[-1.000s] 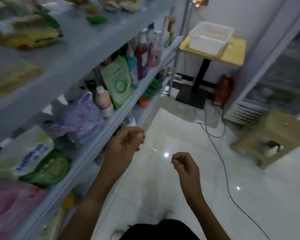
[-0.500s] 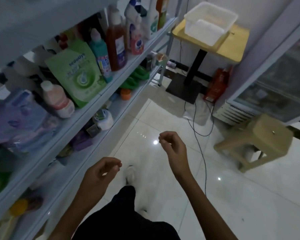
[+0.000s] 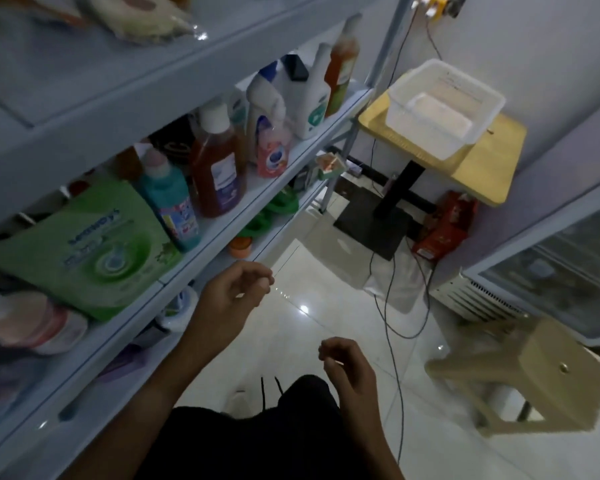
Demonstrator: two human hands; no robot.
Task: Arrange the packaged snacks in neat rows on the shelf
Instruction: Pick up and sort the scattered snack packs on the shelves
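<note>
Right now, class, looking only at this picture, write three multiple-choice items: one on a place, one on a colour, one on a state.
1. Where does the clear tub stand?
A. on the yellow table
B. on the stool
C. on the floor

2. What colour is the big pouch on the shelf?
A. red
B. green
C. black

3. What do the hands hold?
A. a bottle
B. a snack pack
C. nothing

Answers:
1 A, the tub rests on the tabletop.
2 B, its front is green.
3 C, left hand and right hand hang loosely curled, empty.

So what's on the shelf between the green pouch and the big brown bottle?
In the head view, one teal bottle with a pale cap stands between the green pouch and the brown bottle.
</note>
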